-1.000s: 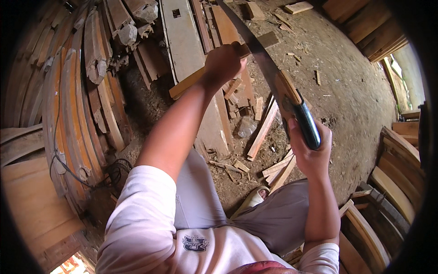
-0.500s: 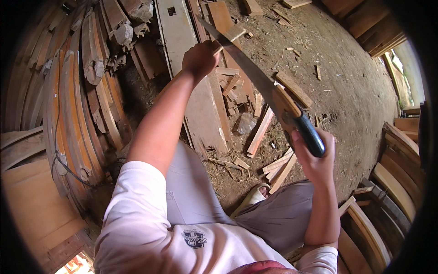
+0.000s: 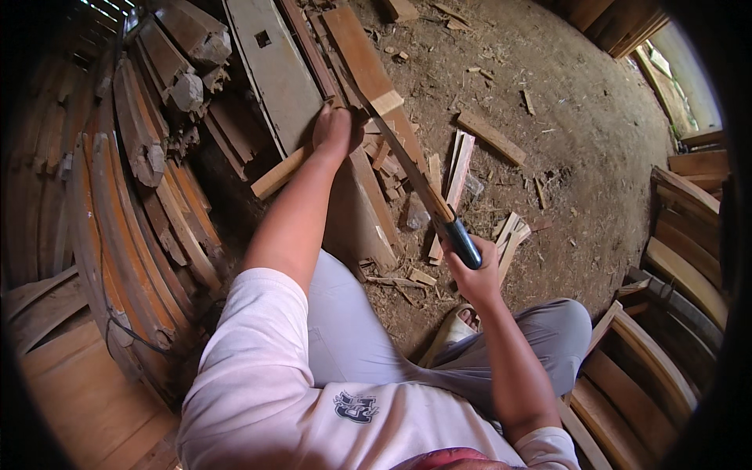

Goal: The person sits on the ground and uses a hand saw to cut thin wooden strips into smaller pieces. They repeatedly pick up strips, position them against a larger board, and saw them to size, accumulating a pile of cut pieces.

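Observation:
A hand saw with a dark handle (image 3: 464, 244) is gripped in my right hand (image 3: 475, 272), its fingers wrapped round the handle. The long saw blade (image 3: 411, 168) slants away to the upper left, and its far end is at the right part of a wooden strip (image 3: 280, 174). My left hand (image 3: 335, 131) is closed on that strip, which lies crosswise over a long pale board (image 3: 274, 69). The strip's light right end (image 3: 387, 102) sticks out past the blade. Whether the teeth are in the wood I cannot tell.
Several offcuts (image 3: 492, 137) and thin sticks (image 3: 462, 168) litter the dirt floor (image 3: 580, 157). Beside the pale board is a brown plank (image 3: 356, 51). Long timbers (image 3: 117, 211) are stacked at left; more curved pieces (image 3: 650, 360) stand at right. My sandalled foot (image 3: 454, 327) is near.
My right hand has drawn the saw back toward me and to the left; its tip no longer reaches far beyond the strip. My left hand still grips the strip. The view has shifted somewhat.

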A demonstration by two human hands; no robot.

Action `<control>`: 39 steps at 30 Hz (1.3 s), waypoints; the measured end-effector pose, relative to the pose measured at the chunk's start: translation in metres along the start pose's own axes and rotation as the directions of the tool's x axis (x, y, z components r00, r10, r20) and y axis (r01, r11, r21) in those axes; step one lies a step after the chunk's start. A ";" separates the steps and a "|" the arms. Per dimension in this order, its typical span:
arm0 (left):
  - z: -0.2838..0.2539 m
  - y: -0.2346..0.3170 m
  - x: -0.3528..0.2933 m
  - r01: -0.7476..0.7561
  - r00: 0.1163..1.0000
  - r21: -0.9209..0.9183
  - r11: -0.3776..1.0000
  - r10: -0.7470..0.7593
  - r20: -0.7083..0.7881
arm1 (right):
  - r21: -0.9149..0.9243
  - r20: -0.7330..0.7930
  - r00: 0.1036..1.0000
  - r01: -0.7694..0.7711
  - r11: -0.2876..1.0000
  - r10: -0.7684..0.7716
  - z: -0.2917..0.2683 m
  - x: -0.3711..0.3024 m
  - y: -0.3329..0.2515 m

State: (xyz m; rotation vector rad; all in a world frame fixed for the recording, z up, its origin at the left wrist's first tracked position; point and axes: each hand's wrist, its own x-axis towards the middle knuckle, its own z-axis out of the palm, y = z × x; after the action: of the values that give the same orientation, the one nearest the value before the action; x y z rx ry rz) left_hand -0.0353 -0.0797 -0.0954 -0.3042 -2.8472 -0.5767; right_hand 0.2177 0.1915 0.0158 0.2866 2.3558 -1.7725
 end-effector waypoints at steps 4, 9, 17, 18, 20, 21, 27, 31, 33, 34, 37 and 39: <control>-0.009 0.012 0.000 0.094 0.981 0.087 0.992 -0.108 0.163 | 0.053 0.037 0.999 0.030 0.998 -0.032 -0.014 0.007 0.028; 0.002 -0.006 -0.002 0.132 0.980 0.139 0.981 -0.150 0.129 | -0.059 0.186 0.982 0.031 0.998 -0.020 -0.047 0.036 -0.006; -0.007 0.008 -0.001 0.209 0.956 0.201 0.957 -0.243 0.162 | -0.024 0.145 0.989 -0.014 1.000 0.017 -0.084 0.074 -0.038; -0.004 0.004 -0.002 0.186 0.964 0.220 0.958 -0.220 0.146 | -0.080 0.149 0.987 0.074 0.994 -0.062 -0.089 0.079 -0.035; -0.005 0.003 -0.004 0.207 0.954 0.219 0.954 -0.246 0.170 | -0.072 0.139 0.990 0.016 0.997 -0.006 -0.092 0.081 -0.033; -0.005 0.007 -0.002 0.210 0.951 0.209 0.955 -0.249 0.184 | -0.073 0.122 0.992 -0.015 0.997 0.024 -0.094 0.082 -0.033; -0.015 0.016 -0.005 -0.015 0.965 0.282 0.959 -0.060 0.255 | -0.014 0.124 0.990 0.068 0.998 -0.066 -0.093 0.079 -0.043; -0.010 0.021 -0.011 -0.138 0.959 0.369 0.919 0.030 0.283 | -0.017 0.071 0.990 0.127 0.992 -0.125 -0.096 0.073 -0.048; -0.013 0.023 -0.015 -0.129 0.952 0.379 0.916 0.007 0.305 | 0.024 0.043 0.990 0.134 0.991 -0.135 -0.094 0.071 -0.049; -0.016 0.022 -0.018 -0.141 0.949 0.355 0.924 0.025 0.313 | 0.062 0.033 0.993 0.110 0.992 -0.112 -0.093 0.069 -0.053; -0.024 0.038 -0.024 -0.116 0.971 0.252 0.961 0.057 0.231 | 0.073 -0.002 0.992 0.123 0.990 -0.123 -0.093 0.067 -0.054; -0.027 0.046 -0.025 -0.147 0.973 0.237 0.960 0.098 0.208 | 0.034 -0.022 0.985 0.170 0.985 -0.169 -0.092 0.067 -0.056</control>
State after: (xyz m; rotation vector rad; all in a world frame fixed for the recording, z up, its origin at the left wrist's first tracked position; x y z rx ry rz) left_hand 0.0043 -0.0528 -0.0604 -0.5135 -3.0150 -0.1649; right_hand 0.1361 0.2675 0.0760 0.1104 2.4283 -1.8956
